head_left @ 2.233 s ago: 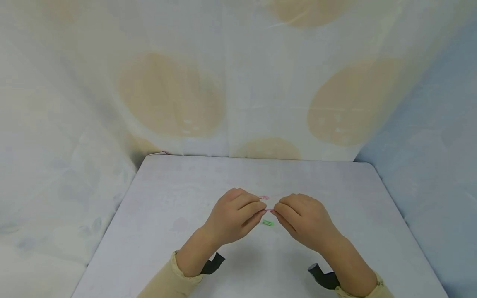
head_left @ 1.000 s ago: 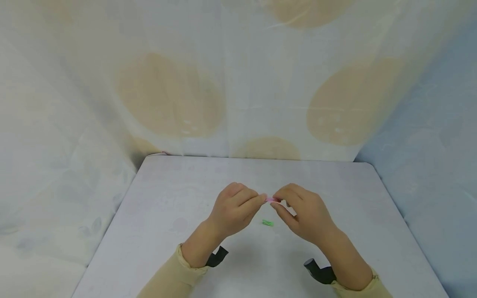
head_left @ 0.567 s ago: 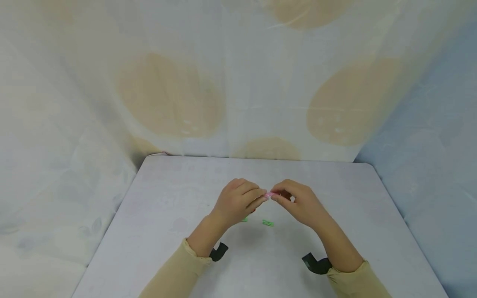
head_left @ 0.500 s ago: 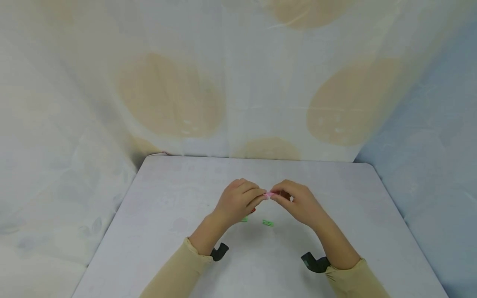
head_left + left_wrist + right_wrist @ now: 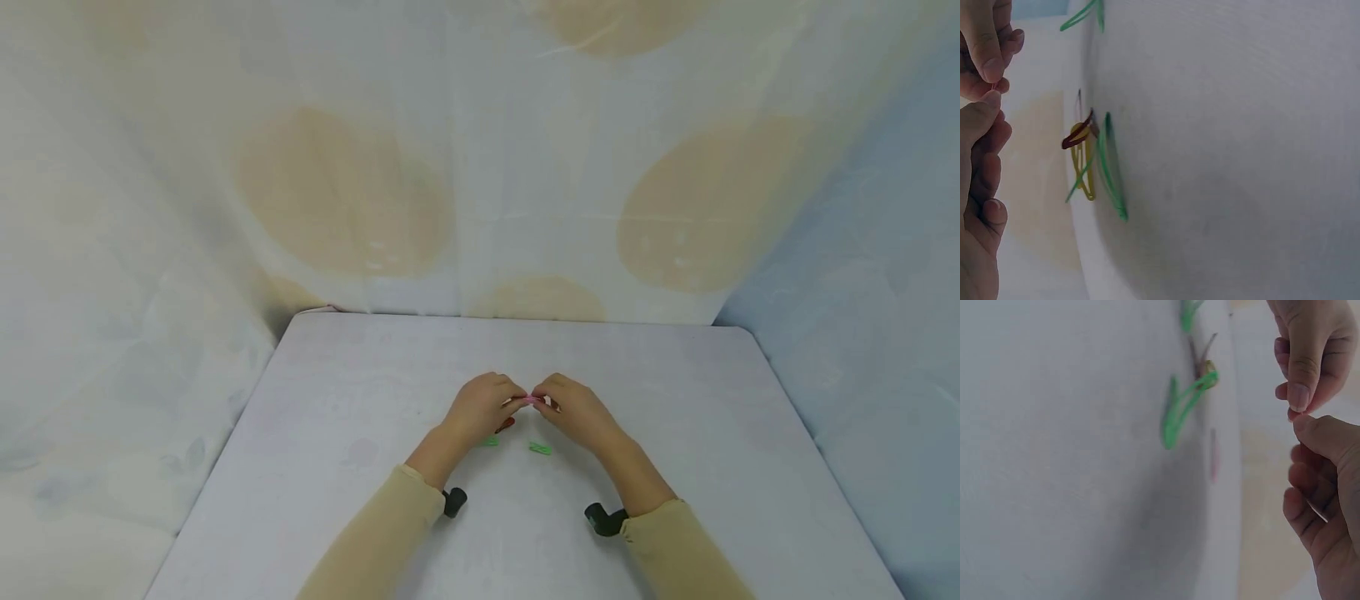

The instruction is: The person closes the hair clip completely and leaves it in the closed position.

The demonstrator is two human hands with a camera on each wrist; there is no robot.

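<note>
Where table [image 5: 360,375] lies bare; hands [image 5: 525,408] mid-table

My right hand [image 5: 1325,506] fills the right edge, thumb tip meeting the fingertips of my left hand [image 5: 1307,347] just above it. Left of them, on the pale table [image 5: 1054,456], lies a green clip [image 5: 1179,409], touching a small yellow-brown clip [image 5: 1207,365]; a faint pink clip [image 5: 1214,456] lies nearby

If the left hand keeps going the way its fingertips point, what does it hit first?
Most likely the right hand. The left hand points across at it, both pinching the same small pink clip, so the fingertips are nearly touching. The green clip lies nearer the person, off that line.
</note>
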